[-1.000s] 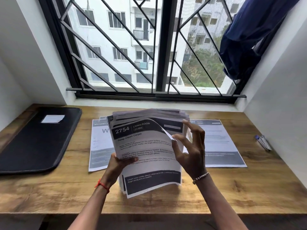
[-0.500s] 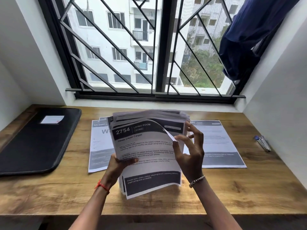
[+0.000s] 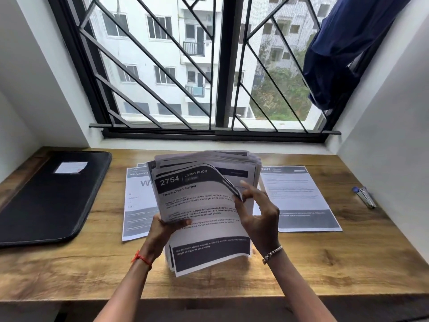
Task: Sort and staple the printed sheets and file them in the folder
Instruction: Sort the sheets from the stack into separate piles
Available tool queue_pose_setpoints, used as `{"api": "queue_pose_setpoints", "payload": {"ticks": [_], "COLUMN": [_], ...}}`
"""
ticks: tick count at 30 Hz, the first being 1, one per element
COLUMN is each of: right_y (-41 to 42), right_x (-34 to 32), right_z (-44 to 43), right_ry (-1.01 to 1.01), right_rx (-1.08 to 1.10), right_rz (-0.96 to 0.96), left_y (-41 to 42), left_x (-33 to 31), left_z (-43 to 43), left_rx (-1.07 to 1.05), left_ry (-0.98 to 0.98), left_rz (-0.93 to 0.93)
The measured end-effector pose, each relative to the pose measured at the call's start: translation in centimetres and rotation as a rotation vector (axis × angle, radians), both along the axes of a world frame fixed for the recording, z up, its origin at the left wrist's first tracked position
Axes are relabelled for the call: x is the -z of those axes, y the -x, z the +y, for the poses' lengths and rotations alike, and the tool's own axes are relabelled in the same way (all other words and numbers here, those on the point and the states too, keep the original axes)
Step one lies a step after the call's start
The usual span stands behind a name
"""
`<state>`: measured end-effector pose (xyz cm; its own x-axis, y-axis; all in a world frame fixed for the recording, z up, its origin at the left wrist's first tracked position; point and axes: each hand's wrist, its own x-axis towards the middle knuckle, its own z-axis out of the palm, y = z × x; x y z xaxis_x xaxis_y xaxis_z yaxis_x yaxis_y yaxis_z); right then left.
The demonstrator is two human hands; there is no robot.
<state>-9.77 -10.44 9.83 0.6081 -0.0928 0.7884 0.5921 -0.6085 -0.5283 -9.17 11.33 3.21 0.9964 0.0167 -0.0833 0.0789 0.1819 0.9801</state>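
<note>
A thick stack of printed sheets [image 3: 199, 205] is held upright above the middle of the wooden desk [image 3: 348, 263]; its top page reads "2754 Living Room". My left hand [image 3: 167, 225] grips the stack at its left edge, thumb on the front. At the right edge, my right hand [image 3: 257, 212] pinches the top sheet's upper right corner, which curls forward off the stack. One printed sheet [image 3: 137, 217] lies flat behind the stack on the left, another [image 3: 301, 201] on the right. A black folder [image 3: 46, 198] lies closed at the far left. A blue stapler [image 3: 364, 196] rests at the right.
White walls close in both sides of the desk, and a barred window [image 3: 209, 66] runs along the back. A dark blue cloth [image 3: 343, 49] hangs at the window's upper right. The desk's front edge runs below my forearms.
My right hand has drawn in toward the stack's right edge and curled the top sheet's corner further forward. The left hand and stack stay in place.
</note>
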Motion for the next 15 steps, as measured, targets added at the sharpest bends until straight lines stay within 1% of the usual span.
{"api": "queue_pose_setpoints", "payload": {"ticks": [3, 8, 11, 15], "right_y": [-0.13, -0.3, -0.39, -0.19], "right_x": [0.38, 0.53, 0.49, 0.68], "right_z": [-0.13, -0.35, -0.34, -0.3], "right_ry": [0.055, 0.072, 0.072, 0.065], "right_rx": [-0.003, 0.055, 0.058, 0.062], "right_rz": [-0.006, -0.045, -0.037, -0.077], "left_y": [-0.12, -0.08, -0.16, -0.24], "left_x": [0.24, 0.18, 0.27, 0.37], "left_z": [0.05, -0.08, -0.12, -0.09], "left_rx": [0.003, 0.01, 0.018, 0.012], "left_ry": [-0.017, 0.008, 0.015, 0.014], "left_rz": [0.0, -0.01, -0.014, -0.009]}}
